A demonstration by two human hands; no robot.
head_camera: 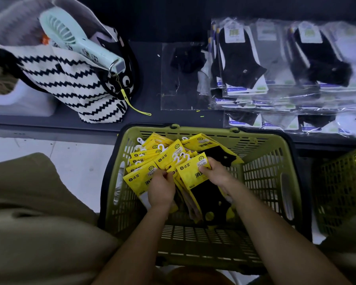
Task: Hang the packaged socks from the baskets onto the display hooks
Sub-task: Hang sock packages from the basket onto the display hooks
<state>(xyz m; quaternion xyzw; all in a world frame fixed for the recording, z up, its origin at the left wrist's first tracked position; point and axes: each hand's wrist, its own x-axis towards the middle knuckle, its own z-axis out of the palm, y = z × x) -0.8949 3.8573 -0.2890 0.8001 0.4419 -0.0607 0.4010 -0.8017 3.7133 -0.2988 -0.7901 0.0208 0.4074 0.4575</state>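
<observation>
An olive-green plastic basket (271, 182) sits on the floor in front of me. Inside lie several yellow-carded sock packs (146, 155) with white hooks. My right hand (217, 173) grips the right edge of one yellow pack holding a black sock (190, 173). My left hand (161, 189) reaches in beside it and pinches the edges of packs fanned at the left. No display hook shows in this view.
A dark low shelf (148, 79) behind the basket carries clear-bagged black and white ankle socks (243, 58). A zigzag tote bag (70, 79) with a mint hand fan (74, 40) stands at left. A second green basket (341, 192) is at right.
</observation>
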